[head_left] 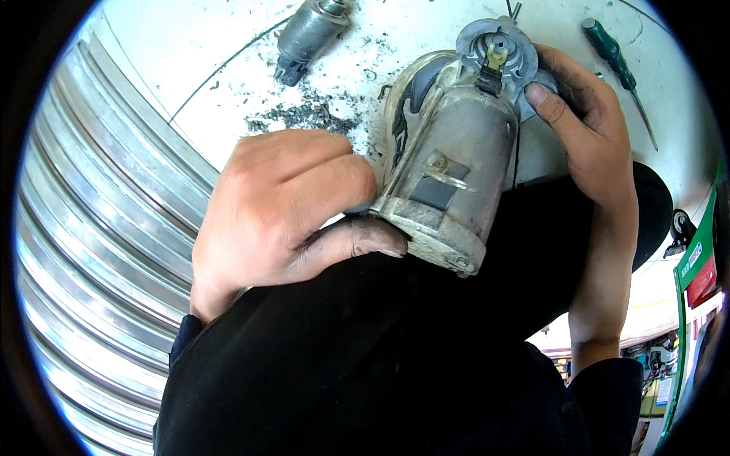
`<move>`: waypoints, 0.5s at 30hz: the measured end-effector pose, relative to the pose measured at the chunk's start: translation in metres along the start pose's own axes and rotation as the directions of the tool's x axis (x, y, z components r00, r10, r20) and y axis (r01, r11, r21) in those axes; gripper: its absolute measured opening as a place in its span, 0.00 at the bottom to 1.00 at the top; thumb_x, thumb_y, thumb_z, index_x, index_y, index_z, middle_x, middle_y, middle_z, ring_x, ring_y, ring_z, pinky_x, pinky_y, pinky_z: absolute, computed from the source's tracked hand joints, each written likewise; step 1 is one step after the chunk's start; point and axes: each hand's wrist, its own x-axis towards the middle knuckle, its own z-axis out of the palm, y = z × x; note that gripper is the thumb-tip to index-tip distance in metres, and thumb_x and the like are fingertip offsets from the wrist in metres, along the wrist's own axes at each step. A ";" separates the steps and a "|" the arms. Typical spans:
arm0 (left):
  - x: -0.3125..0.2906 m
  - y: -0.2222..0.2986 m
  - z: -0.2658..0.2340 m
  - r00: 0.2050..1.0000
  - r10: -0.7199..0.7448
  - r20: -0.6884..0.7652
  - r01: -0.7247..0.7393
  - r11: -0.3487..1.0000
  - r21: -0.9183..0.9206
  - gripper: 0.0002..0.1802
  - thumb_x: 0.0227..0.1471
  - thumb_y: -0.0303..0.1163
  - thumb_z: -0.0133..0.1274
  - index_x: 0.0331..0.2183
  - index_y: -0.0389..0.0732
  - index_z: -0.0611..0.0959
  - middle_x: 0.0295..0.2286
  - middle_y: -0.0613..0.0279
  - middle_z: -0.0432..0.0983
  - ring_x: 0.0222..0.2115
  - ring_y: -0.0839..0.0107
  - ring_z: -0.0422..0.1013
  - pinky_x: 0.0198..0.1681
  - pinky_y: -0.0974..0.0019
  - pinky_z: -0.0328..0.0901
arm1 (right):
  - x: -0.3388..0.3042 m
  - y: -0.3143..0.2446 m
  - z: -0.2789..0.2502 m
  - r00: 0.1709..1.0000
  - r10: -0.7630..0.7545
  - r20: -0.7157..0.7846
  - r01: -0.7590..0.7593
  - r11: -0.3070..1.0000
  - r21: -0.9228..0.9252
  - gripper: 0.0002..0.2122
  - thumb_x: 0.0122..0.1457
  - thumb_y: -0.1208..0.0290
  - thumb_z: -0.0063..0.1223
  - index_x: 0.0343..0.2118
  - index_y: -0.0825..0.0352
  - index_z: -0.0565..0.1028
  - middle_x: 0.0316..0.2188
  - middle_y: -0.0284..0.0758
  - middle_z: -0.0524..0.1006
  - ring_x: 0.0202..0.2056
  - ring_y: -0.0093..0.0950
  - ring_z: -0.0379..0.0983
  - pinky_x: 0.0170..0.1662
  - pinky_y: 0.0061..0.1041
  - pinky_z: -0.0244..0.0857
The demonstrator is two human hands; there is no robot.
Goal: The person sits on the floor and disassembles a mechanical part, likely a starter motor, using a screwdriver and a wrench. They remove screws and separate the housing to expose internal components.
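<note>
Grey metal housing (468, 137) tilts over the person's lap, its ringed end (470, 39) toward the far edge of the floor (220, 34). The left hand (285, 205) pinches the end cap (433, 228) by its rim; the right hand (589, 125) grips the ringed end, thumb in front. Supporting both ends seems sound for a probably heavy part; light pressure near the yellowish fitting (496, 58) should spare it, and dark crumbs (304, 115) toward the floor's left edge are best avoided.

Bright | ribbed metal (114, 220) glares (white streaks) | edges bowed, rim black
</note>
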 end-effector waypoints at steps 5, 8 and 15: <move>0.020 -0.013 0.023 0.959 0.180 -0.218 -0.192 0.981 -0.035 0.34 0.36 0.54 0.73 0.45 0.49 0.84 0.50 0.53 0.70 0.52 0.54 0.66 0.46 0.49 0.69 | -0.002 -0.001 0.008 0.994 0.068 -0.084 -0.072 0.996 -0.048 0.23 0.65 0.64 0.59 0.59 0.70 0.73 0.50 0.42 0.79 0.53 0.31 0.74 0.58 0.32 0.68; 0.035 -0.017 0.028 0.920 0.390 -0.026 -0.391 0.920 -0.010 0.35 0.40 0.56 0.71 0.52 0.60 0.84 0.57 0.58 0.71 0.63 0.50 0.62 0.59 0.40 0.65 | 0.003 -0.002 0.011 0.995 0.023 -0.096 -0.023 1.000 0.003 0.21 0.64 0.64 0.58 0.56 0.69 0.75 0.45 0.42 0.80 0.47 0.32 0.77 0.53 0.34 0.71; 0.048 -0.031 0.023 0.910 0.405 0.091 -0.358 0.876 -0.324 0.50 0.38 0.45 0.73 0.64 0.64 0.70 0.60 0.53 0.69 0.63 0.52 0.64 0.63 0.47 0.64 | 0.012 -0.012 -0.003 0.996 0.094 -0.007 -0.089 0.961 0.264 0.20 0.61 0.69 0.61 0.55 0.72 0.76 0.45 0.45 0.81 0.47 0.35 0.79 0.53 0.34 0.71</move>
